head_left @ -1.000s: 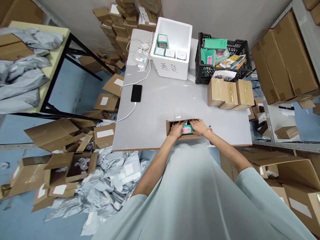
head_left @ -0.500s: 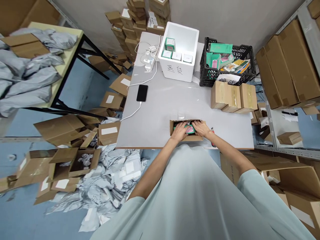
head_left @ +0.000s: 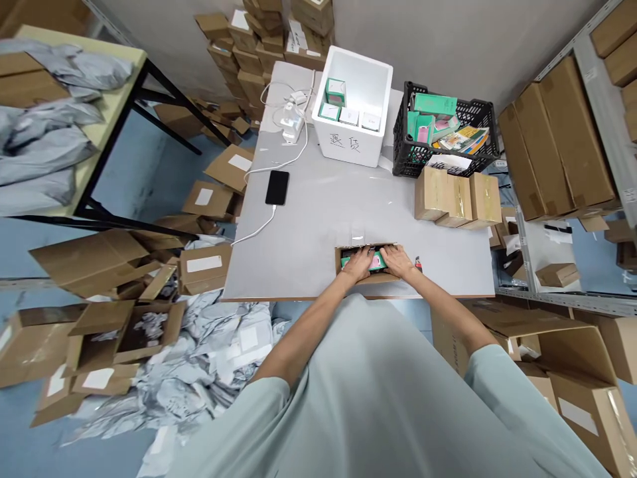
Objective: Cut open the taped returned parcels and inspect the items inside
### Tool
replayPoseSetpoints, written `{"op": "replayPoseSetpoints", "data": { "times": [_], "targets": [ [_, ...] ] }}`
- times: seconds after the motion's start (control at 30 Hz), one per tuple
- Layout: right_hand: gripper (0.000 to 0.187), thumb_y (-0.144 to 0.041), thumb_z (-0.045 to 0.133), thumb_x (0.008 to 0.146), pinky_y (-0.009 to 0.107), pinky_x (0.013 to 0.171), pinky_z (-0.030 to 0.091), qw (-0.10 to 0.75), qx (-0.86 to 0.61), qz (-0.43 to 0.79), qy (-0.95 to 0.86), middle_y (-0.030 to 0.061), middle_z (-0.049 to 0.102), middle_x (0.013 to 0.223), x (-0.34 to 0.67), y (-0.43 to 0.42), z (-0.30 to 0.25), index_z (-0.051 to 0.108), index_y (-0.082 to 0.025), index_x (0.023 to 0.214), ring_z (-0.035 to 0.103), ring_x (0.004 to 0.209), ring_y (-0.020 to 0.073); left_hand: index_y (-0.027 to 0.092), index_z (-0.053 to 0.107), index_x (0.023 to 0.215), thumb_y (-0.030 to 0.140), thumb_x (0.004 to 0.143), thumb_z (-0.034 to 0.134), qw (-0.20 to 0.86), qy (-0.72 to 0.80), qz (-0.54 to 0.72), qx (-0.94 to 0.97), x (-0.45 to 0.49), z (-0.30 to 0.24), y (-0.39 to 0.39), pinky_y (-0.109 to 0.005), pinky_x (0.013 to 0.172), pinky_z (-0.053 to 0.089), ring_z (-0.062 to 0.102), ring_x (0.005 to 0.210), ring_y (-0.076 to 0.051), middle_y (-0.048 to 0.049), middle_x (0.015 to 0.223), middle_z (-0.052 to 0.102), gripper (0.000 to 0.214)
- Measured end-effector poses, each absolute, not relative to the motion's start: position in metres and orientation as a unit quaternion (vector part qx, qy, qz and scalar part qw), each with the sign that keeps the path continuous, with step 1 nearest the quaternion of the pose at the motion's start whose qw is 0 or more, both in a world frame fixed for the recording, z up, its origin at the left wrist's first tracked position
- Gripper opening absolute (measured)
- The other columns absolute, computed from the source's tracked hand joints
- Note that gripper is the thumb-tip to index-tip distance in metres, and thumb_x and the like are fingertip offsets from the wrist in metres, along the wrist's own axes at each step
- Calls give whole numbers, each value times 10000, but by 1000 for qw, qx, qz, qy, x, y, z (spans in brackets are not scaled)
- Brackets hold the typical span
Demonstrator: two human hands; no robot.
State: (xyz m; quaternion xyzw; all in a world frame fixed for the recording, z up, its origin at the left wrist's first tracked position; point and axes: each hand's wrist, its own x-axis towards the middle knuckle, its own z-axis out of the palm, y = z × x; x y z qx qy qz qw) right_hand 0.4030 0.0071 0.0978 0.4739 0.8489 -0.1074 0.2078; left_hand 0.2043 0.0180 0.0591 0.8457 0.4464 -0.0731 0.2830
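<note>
An open cardboard box (head_left: 379, 279) rests at the front edge of the grey table, with a small green and pink carton (head_left: 377, 261) inside it. My left hand (head_left: 358, 263) reaches over the left part of the box, fingers curled onto the carton. On the right, my right hand (head_left: 397, 259) has its fingers bent down over the carton's other end. My fingertips are partly hidden inside the box. Just right of my right hand lies a small red tool (head_left: 418, 264), too small to make out fully.
A white foam box (head_left: 351, 143) with several small cartons and a black crate (head_left: 403, 156) of green packs stand at the back. Taped brown boxes (head_left: 458, 198) sit at right. A phone (head_left: 277, 188) is on a cable at left. Grey plastic bags (head_left: 199, 358) litter the floor.
My view has shifted slightly. Both hands stay in the box on the green carton; the left hand's fingers have shifted a little along it.
</note>
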Motion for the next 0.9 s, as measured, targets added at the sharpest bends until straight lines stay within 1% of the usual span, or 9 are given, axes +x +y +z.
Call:
{"op": "replayPoseSetpoints", "data": {
  "times": [0.07,0.17,0.23,0.33,0.47,0.6,0.7,0.8,0.9],
  "targets": [
    [646,-248,755,1012,495,1205,484,193,477,-114,850,283,682,1494,400,4,102,520,-42,1577,645,1398,398,155,519,1675,101,852,789,290,443,-70,846,192,64,20,-551,1294,479,505,1613,-415,-250,1781,448,868],
    [637,-238,723,1046,468,1262,481,129,494,-162,844,271,646,1565,399,-4,115,498,-60,1615,627,1469,366,215,500,1714,151,883,784,293,441,-54,847,165,72,22,-564,1335,432,485,1634,-406,-208,1772,479,881],
    [623,-227,731,1046,460,1232,532,81,514,-206,829,260,633,1576,399,-10,126,504,-80,1606,647,1457,352,231,513,1718,168,886,792,294,439,-25,849,144,76,22,-566,1345,425,504,1616,-410,-202,1747,508,879],
    [628,-192,730,1038,466,1176,599,46,529,-245,811,237,614,1595,400,-20,143,486,-127,1614,666,1451,340,224,547,1698,153,883,788,300,431,18,851,118,82,20,-551,1310,475,568,1551,-413,-211,1712,539,853],
    [675,-151,706,1024,522,1164,629,26,536,-247,807,243,572,1648,398,-36,167,451,-166,1648,650,1496,362,256,501,1729,159,887,789,325,418,69,846,99,95,12,-558,1255,534,605,1513,-411,-199,1681,564,894],
    [688,-163,678,1026,561,1160,643,-9,541,-235,808,237,569,1657,399,-51,193,440,-191,1671,661,1493,382,305,481,1736,158,881,797,366,385,129,837,86,110,8,-533,1291,514,593,1541,-377,-148,1701,560,923],
    [707,-147,651,1020,558,1160,657,-16,548,-224,806,213,568,1676,401,-59,210,434,-220,1689,662,1502,375,289,582,1657,192,937,751,408,365,158,822,78,118,11,-491,1254,548,619,1521,-348,-126,1713,566,746],
    [777,-58,602,971,545,1192,653,-11,555,-206,806,189,550,1713,402,-64,221,432,-238,1708,587,1597,353,286,693,1534,301,1052,662,446,376,195,789,77,121,17,-439,1177,597,690,1428,-305,-97,1653,637,484],
    [797,8,536,932,545,1214,646,-8,561,-180,808,181,565,1715,402,-69,228,470,-229,1690,546,1640,335,267,715,1502,368,1081,649,451,411,221,761,86,123,22,-433,1160,604,712,1387,-301,-101,1591,686,438]
  ]
}}
